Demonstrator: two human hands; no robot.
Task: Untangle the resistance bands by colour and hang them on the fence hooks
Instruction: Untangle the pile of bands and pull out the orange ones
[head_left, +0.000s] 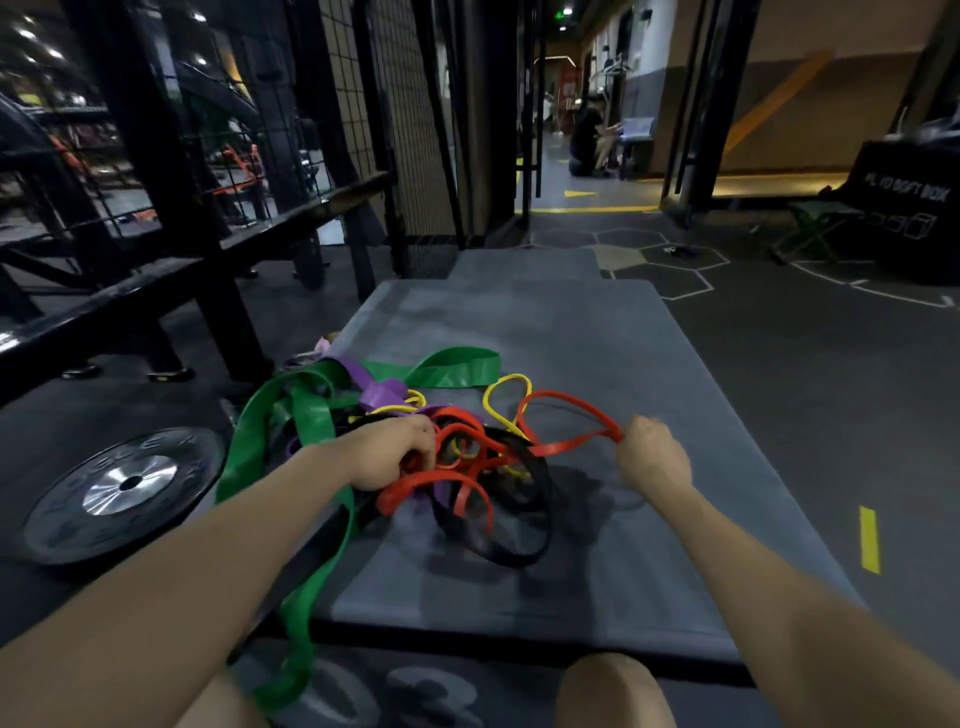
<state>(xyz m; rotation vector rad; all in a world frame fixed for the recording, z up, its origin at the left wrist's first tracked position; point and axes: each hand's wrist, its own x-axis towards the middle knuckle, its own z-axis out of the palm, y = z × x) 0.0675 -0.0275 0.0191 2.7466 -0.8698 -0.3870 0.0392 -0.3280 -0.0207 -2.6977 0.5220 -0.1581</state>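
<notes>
At the bottom edge two bare knees frame the view, and both forearms reach up the frame onto a grey mat that lies on the dark gym floor. A wide green band trails off the mat's near left corner toward the bottom of the frame and runs up into the tangle in the middle of the frame, left of centre on the mat. The left hand lies on the tangle with its fingers curled down into the red and black loops, gripping there; just which strand they close on cannot be told. The right hand, right of centre, is clenched round the end of a red band, whose loop stretches leftward from the fist back into the heap. Below the hands a black band loops out on the mat; thin yellow bands curl just above the red ones, and a purple band twists behind the left hand, with more green folded flat above it. At the left of the frame a weight plate lies flat on the floor beside the mat. Beyond it, in the upper left, stands a black rack and behind that a wire fence; no hooks can be made out on it. Far off at upper centre a person crouches in a lit corridor, and at the upper right sit a folding stool and a black box
</notes>
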